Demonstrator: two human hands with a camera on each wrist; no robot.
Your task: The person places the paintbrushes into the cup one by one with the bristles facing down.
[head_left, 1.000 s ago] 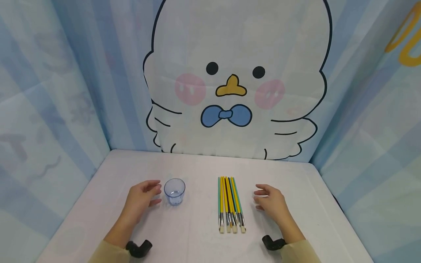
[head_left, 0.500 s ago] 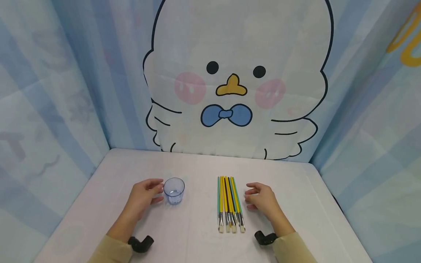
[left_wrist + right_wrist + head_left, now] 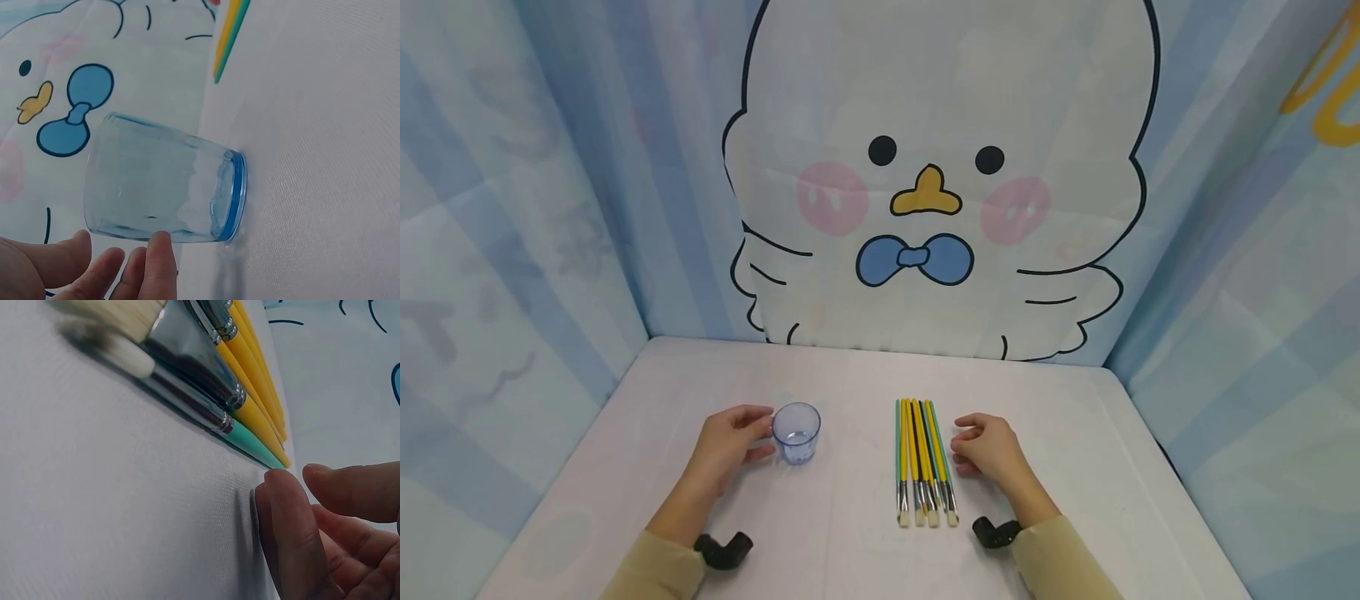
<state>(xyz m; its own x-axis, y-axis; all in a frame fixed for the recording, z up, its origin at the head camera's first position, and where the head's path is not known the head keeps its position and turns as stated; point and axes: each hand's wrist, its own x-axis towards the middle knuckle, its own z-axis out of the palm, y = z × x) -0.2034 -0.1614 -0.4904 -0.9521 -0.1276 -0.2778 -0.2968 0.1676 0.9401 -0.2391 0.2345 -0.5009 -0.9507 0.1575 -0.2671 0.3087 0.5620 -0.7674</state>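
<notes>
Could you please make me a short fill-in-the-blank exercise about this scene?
1. In the head view, the cup stands to the ____ of the brushes on the table.
2. The bristles point toward the ____ edge of the head view.
3. Inside its black outline, the bow tie on the backdrop is ____.
4. Of the cup and the brushes, the right hand is nearer to the ____.

Missing words: left; bottom; blue; brushes.

We see a white cartoon bird [image 3: 940, 92] on the backdrop [image 3: 681, 192], yellow beak [image 3: 927, 200] and blue bow tie [image 3: 913, 257] on it, whitish table [image 3: 865, 554] below the bird, striped left drape [image 3: 512, 217] to its left, striped right drape [image 3: 1247, 292] to its right, partial yellow lettering [image 3: 1336, 136] there.
</notes>
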